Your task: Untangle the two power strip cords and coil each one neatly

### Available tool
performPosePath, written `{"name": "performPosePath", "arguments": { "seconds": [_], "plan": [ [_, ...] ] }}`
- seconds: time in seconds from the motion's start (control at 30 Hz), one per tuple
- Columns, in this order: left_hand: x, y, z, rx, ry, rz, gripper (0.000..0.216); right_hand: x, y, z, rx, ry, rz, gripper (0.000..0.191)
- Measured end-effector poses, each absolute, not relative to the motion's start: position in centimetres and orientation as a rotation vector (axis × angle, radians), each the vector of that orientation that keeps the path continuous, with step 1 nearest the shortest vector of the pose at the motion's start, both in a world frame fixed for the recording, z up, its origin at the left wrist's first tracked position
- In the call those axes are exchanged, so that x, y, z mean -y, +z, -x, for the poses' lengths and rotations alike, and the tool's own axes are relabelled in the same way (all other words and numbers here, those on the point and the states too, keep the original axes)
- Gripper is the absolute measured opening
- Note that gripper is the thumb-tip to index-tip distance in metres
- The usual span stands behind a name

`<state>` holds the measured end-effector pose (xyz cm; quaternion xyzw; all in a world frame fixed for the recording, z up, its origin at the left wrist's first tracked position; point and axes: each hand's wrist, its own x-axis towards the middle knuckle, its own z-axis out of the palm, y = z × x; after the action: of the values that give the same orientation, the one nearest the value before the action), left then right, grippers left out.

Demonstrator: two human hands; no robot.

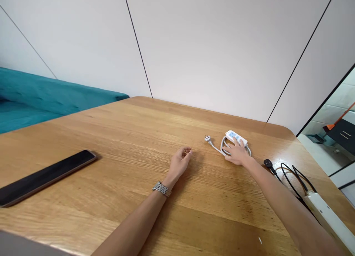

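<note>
A small white power strip (236, 137) lies toward the far right of the table, its white cord looped beside it. The cord's white plug (208, 138) points away to the left. Over the strip and the loop rests my right hand (237, 153), fingers spread, the fingertips at the strip's near side. Whether they press on it is hard to see. My left hand (181, 162), with a metal watch (162, 188) on the wrist, hovers at or just above the wood left of the plug. Its fingers are loosely bent and apart, with nothing in them.
On the wooden table (116, 137), a long black-topped object (47, 176) lies at the left. A larger white power strip (330, 215) with a black cord and black plug (267, 163) sits at the right, beside my right forearm. A teal sofa (69, 95) and white wall stand behind.
</note>
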<state>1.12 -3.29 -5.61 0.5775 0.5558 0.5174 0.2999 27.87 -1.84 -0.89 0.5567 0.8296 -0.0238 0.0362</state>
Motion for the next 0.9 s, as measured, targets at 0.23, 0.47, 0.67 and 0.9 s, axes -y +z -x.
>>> {"name": "performPosePath", "arguments": {
  "seconds": [0.23, 0.47, 0.67, 0.9],
  "plan": [
    [3.7, -5.4, -1.4, -1.472, 1.350, -1.564, 0.026, -0.4, -1.1, -34.2, -2.313, -0.099, -2.037, 0.047],
    [3.6, -6.0, -1.6, -1.474, 1.340, -1.603, 0.023, 0.3, -1.0, -43.1, -2.184, -0.170, -2.202, 0.055],
    [3.8, -6.2, -1.6, -1.476, 1.296, -1.649, 0.018, 2.2, -1.3, -47.7, -2.105, -0.189, -2.334, 0.056],
    [4.9, -5.5, -3.5, -1.452, 1.264, -1.675, 0.018, 4.5, 0.3, -44.2, -2.260, 0.015, -2.816, 0.037]
  ]
}}
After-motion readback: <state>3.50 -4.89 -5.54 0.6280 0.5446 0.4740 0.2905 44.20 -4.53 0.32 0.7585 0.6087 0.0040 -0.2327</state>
